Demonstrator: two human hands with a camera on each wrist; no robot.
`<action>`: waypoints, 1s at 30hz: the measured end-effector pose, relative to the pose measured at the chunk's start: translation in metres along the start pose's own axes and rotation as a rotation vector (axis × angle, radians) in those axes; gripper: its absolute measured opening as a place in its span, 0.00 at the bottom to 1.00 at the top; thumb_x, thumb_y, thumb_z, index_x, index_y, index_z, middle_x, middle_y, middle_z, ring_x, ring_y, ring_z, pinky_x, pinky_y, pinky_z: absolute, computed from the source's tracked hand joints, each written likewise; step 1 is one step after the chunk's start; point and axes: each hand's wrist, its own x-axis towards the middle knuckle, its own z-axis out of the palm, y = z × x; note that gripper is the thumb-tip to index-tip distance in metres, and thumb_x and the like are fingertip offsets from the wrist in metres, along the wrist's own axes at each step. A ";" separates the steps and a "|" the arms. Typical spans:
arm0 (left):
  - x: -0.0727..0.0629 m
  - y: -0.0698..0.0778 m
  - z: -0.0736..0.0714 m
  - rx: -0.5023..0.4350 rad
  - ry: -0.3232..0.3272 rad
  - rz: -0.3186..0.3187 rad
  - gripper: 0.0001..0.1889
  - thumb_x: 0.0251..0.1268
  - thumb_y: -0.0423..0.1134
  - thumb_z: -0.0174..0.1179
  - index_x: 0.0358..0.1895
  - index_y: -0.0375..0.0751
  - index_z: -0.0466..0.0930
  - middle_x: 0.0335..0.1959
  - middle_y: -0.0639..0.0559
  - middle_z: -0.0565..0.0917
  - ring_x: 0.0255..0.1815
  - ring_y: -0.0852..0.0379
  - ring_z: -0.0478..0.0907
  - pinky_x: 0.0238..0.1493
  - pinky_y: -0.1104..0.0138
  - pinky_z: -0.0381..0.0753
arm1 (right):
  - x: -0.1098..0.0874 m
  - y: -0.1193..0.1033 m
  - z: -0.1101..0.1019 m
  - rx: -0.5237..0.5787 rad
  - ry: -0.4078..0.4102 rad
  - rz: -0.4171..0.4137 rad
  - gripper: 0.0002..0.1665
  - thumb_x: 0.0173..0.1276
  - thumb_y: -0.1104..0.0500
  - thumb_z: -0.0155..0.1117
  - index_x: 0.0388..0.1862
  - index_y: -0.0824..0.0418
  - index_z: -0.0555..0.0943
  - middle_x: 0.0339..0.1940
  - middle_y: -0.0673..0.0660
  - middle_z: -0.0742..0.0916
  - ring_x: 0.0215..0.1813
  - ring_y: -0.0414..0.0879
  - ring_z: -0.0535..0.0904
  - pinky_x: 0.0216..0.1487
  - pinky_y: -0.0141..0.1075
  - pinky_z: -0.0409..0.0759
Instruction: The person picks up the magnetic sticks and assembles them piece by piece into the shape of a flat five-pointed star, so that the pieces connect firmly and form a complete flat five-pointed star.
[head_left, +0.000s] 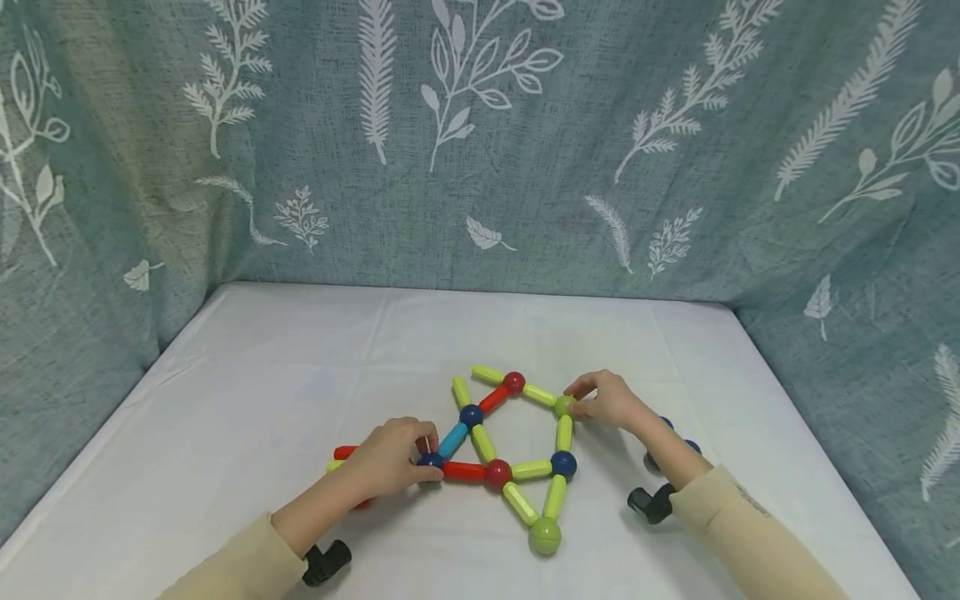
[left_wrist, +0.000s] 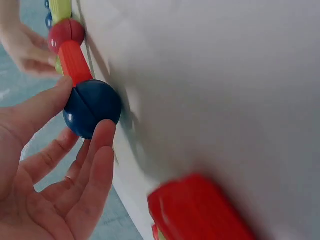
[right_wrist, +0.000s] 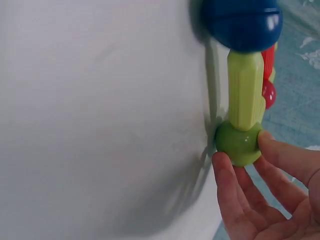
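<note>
A flat frame of magnetic rods and balls lies on the white table. My left hand (head_left: 386, 457) pinches the dark blue ball (left_wrist: 92, 107) at its left corner between thumb and fingers. From that ball run a light blue rod (head_left: 453, 441) and a red rod (head_left: 464, 472), the latter ending at a red ball (head_left: 498, 475). At the far right corner my right hand (head_left: 609, 400) holds a green ball (right_wrist: 237, 145) in its fingertips. A yellow-green rod (right_wrist: 245, 92) joins it to another blue ball (right_wrist: 245, 25). A larger green ball (head_left: 545, 536) forms the near tip.
Loose red rods (head_left: 344, 452) and a yellow-green one lie left of the frame, partly behind my left hand. Several loose balls (head_left: 693, 447) sit at the right, partly hidden by my right forearm. A patterned green curtain (head_left: 480, 150) hangs behind the white table (head_left: 300, 358).
</note>
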 end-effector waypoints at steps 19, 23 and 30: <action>0.057 -0.020 -0.024 0.071 0.092 -0.116 0.11 0.46 0.31 0.69 0.37 0.38 0.84 0.38 0.46 0.83 0.44 0.49 0.76 0.47 0.57 0.75 | -0.045 -0.010 0.018 -0.086 0.019 0.024 0.09 0.52 0.60 0.71 0.30 0.61 0.80 0.28 0.51 0.82 0.29 0.41 0.76 0.29 0.33 0.76; 0.068 -0.017 -0.028 0.091 0.074 -0.126 0.11 0.47 0.30 0.68 0.37 0.36 0.83 0.39 0.45 0.83 0.45 0.48 0.76 0.49 0.57 0.74 | -0.052 -0.012 0.022 -0.088 0.009 0.003 0.10 0.49 0.60 0.73 0.27 0.60 0.79 0.25 0.49 0.81 0.28 0.41 0.74 0.27 0.32 0.75; 0.075 -0.014 -0.030 0.131 0.038 -0.128 0.11 0.47 0.28 0.68 0.37 0.36 0.83 0.39 0.44 0.83 0.45 0.48 0.76 0.50 0.56 0.73 | -0.060 -0.014 0.025 -0.060 -0.025 -0.026 0.11 0.50 0.59 0.73 0.27 0.60 0.78 0.24 0.48 0.81 0.27 0.40 0.75 0.26 0.31 0.75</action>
